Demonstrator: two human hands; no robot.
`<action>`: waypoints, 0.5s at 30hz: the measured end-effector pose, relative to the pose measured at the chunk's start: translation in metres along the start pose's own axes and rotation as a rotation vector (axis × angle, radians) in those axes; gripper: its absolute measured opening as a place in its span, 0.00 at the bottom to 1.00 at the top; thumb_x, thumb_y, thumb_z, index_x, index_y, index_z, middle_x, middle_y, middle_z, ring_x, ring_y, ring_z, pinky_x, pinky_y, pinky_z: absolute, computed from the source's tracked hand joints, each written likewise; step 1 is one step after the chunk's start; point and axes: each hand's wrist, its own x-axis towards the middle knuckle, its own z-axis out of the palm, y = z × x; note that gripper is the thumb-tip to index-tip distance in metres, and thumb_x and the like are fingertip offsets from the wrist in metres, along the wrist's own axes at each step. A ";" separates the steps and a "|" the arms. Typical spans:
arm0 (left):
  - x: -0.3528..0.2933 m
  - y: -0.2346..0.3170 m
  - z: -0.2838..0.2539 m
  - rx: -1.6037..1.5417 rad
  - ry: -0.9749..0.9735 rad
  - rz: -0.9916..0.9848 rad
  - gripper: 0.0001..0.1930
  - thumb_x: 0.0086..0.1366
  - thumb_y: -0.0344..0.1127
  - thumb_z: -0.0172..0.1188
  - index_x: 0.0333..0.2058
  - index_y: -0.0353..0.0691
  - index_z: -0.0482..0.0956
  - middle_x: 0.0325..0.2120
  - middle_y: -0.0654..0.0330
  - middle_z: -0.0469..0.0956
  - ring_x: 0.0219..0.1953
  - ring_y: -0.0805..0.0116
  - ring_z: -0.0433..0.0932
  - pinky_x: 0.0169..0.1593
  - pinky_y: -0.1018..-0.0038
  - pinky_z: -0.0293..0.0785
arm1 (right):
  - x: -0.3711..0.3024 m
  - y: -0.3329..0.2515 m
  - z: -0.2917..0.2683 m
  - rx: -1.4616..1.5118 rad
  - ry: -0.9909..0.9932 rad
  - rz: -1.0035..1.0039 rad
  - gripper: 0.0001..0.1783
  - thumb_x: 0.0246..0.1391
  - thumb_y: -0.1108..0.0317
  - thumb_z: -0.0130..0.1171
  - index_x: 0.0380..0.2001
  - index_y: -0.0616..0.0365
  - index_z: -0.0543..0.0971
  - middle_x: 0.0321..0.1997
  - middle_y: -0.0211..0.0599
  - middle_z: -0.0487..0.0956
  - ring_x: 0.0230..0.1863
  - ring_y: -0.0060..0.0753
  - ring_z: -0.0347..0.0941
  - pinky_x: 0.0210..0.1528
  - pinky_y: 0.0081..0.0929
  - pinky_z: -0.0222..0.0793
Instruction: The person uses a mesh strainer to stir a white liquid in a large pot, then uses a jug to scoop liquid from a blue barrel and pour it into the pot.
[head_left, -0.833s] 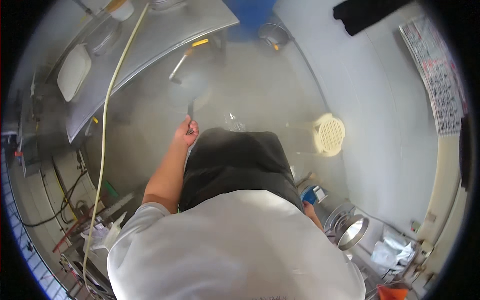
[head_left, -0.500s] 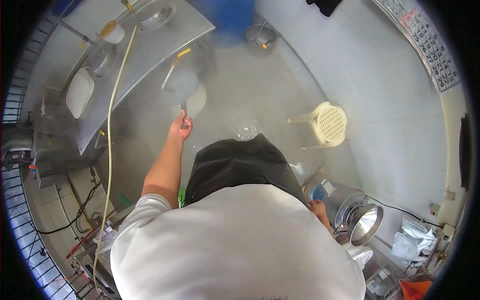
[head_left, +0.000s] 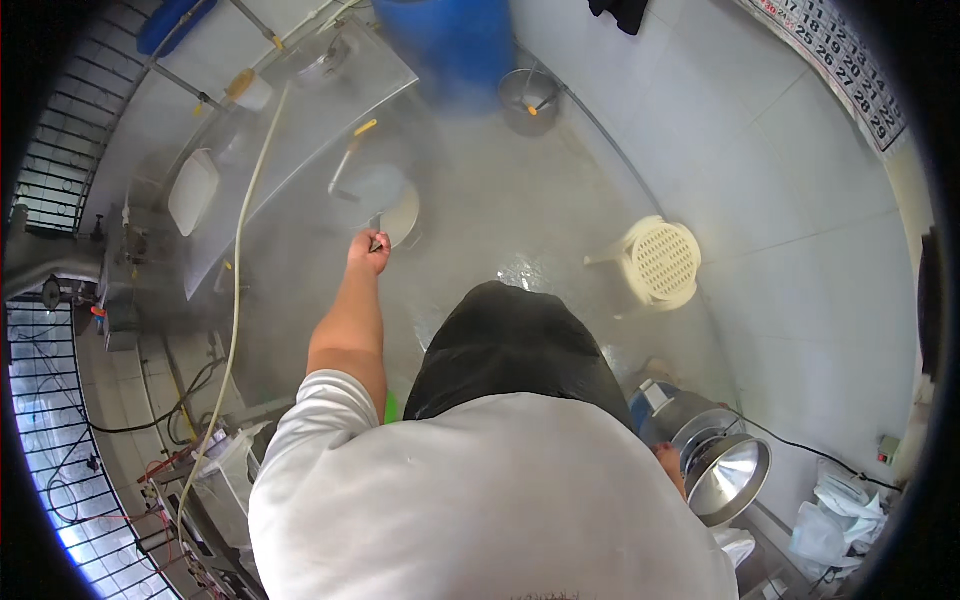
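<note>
My left arm reaches forward, and my left hand point(head_left: 370, 250) is closed around the short dark handle of a round pan point(head_left: 380, 186), pale and blurred by steam. Partly behind the pan shows a round cream tub point(head_left: 405, 215). A tool with a yellow handle point(head_left: 365, 127) and a pale shaft lies just beyond the pan, its far end lost in the haze. Low at my right side, my right hand point(head_left: 670, 460) has its fingers curled beside a steel machine point(head_left: 697, 420) topped by a shiny funnel-shaped hopper point(head_left: 728, 478); what it grips is hidden.
Steam hangs over the wet floor. Left is a steel worktable point(head_left: 325, 130) crossed by a pale hose point(head_left: 238, 270), with a white tray point(head_left: 194, 192). A blue barrel point(head_left: 450, 50) and metal bucket point(head_left: 528, 100) stand ahead; right, a cream plastic stool point(head_left: 662, 262) and a black cable point(head_left: 800, 450).
My view has shifted, so the surroundings sit differently in the picture. My left hand keeps hold of the pan's handle, and my right hand stays beside the machine.
</note>
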 end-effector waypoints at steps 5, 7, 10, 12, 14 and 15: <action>-0.014 -0.030 -0.001 0.060 0.055 0.060 0.04 0.70 0.27 0.49 0.41 0.38 0.63 0.26 0.54 0.70 0.20 0.69 0.70 0.21 0.76 0.72 | -0.009 0.002 -0.018 -0.045 0.065 0.009 0.04 0.58 0.67 0.55 0.33 0.51 0.71 0.21 0.29 0.67 0.16 0.25 0.61 0.15 0.23 0.57; -0.006 -0.027 -0.012 0.158 0.136 0.132 0.03 0.72 0.28 0.48 0.41 0.39 0.63 0.25 0.55 0.69 0.20 0.70 0.69 0.20 0.76 0.69 | -0.007 -0.002 -0.014 -0.076 0.086 -0.005 0.04 0.58 0.67 0.55 0.32 0.51 0.71 0.21 0.29 0.67 0.17 0.25 0.61 0.16 0.24 0.58; 0.039 0.008 -0.044 0.040 0.098 0.002 0.02 0.74 0.31 0.46 0.40 0.42 0.66 0.22 0.59 0.68 0.18 0.71 0.68 0.18 0.76 0.60 | 0.016 -0.002 -0.002 -0.113 0.073 -0.039 0.03 0.57 0.68 0.55 0.32 0.51 0.72 0.21 0.29 0.68 0.18 0.25 0.62 0.18 0.24 0.59; 0.038 0.007 -0.054 0.002 0.147 0.055 0.04 0.75 0.31 0.46 0.38 0.41 0.68 0.20 0.62 0.67 0.17 0.72 0.66 0.17 0.77 0.52 | 0.033 0.000 0.007 -0.157 0.080 -0.069 0.03 0.57 0.68 0.56 0.32 0.51 0.72 0.21 0.29 0.69 0.18 0.25 0.63 0.18 0.25 0.60; 0.020 -0.040 -0.034 0.071 0.141 0.097 0.04 0.74 0.31 0.48 0.37 0.40 0.68 0.19 0.61 0.67 0.16 0.72 0.66 0.17 0.76 0.52 | 0.043 0.026 0.010 -0.188 0.133 -0.071 0.03 0.57 0.68 0.56 0.32 0.52 0.73 0.21 0.29 0.69 0.19 0.26 0.64 0.19 0.25 0.61; 0.006 -0.052 -0.027 0.134 0.139 0.166 0.05 0.73 0.32 0.50 0.36 0.40 0.68 0.19 0.61 0.67 0.15 0.72 0.65 0.17 0.76 0.52 | 0.052 0.039 0.011 -0.211 0.154 -0.083 0.02 0.57 0.68 0.56 0.32 0.52 0.73 0.21 0.29 0.69 0.19 0.26 0.64 0.20 0.25 0.61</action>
